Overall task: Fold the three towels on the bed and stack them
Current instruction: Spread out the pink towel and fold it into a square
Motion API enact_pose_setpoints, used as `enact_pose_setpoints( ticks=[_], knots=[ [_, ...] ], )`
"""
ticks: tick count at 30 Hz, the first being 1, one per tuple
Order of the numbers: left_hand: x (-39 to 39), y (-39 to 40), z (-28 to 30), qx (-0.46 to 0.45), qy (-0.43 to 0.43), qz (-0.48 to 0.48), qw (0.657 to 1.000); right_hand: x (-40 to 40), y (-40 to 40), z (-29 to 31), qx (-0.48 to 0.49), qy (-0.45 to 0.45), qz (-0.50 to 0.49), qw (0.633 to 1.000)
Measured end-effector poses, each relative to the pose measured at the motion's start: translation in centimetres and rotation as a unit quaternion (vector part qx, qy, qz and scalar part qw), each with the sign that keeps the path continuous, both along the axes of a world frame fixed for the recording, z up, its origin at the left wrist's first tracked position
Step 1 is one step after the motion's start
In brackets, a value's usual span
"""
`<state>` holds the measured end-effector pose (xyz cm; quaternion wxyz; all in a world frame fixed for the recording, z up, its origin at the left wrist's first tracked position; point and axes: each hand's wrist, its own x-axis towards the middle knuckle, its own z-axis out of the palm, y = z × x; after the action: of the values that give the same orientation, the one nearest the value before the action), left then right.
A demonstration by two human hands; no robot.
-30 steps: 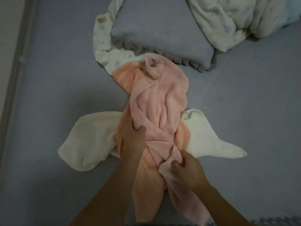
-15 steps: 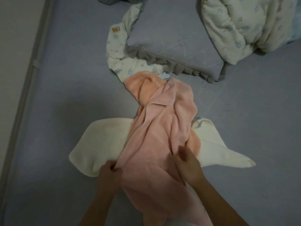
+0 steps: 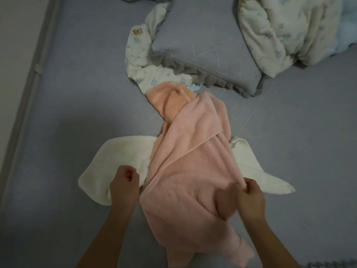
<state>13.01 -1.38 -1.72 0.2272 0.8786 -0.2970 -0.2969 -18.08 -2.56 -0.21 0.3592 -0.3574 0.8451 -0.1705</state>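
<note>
Both hands point(image 3: 124, 187) point(image 3: 249, 198) now apart, each pinching a near edge of pink towel point(image 3: 193, 171); spread wider than before, nearly ready for folding.

The light is dim and even, without glare. A soft shadow lies on the bed point(image 3: 81, 120) left of centre. The right hand point(image 3: 249, 198) looks motion-blurred; edges bend slightly.

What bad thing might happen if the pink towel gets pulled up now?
The pink towel lies on the orange towel and the cream towel, so lifting may drag both along. The left hand seems to pinch only its edge, so it could slip. The right hand grips bunched cloth, which may stay creased.
</note>
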Motion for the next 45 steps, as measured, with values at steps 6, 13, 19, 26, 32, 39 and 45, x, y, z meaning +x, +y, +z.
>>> enact_pose_setpoints(
  ticks=[6, 13, 19, 26, 32, 39, 45],
  knots=[
    [-4.0, 0.8, -0.6, 0.032, 0.052, -0.124, 0.99, -4.6, 3.0, -2.0, 0.117, -0.033, -0.003, 0.993],
    [-7.0, 0.5, -1.9, 0.088, -0.005, -0.259, 0.962, -4.6, 1.6, -0.7, 0.035, -0.066, -0.001, 0.997],
    [-9.5, 1.0, -1.7, 0.045, 0.018, -0.198, 0.979, -9.1, -0.6, 4.6, -0.209, -0.147, -0.067, 0.964],
    [-17.2, -6.0, -1.3, -0.058, 0.023, -0.194, 0.979, -16.7, -0.1, -1.4, 0.128, 0.03, 0.165, 0.977],
    [-25.5, -10.4, -3.1, -0.034, -0.089, -0.413, 0.906, -15.9, -1.1, -5.1, 0.127, -0.043, 0.141, 0.981],
    [-26.0, -11.3, -4.2, -0.026, -0.183, -0.413, 0.892, -14.1, -10.8, -6.6, 0.028, -0.145, -0.008, 0.989],
    [-20.7, -13.1, -0.6, -0.113, 0.075, -0.046, 0.99, -14.6, -16.4, -6.0, 0.04, -0.264, -0.088, 0.96]
  ],
)
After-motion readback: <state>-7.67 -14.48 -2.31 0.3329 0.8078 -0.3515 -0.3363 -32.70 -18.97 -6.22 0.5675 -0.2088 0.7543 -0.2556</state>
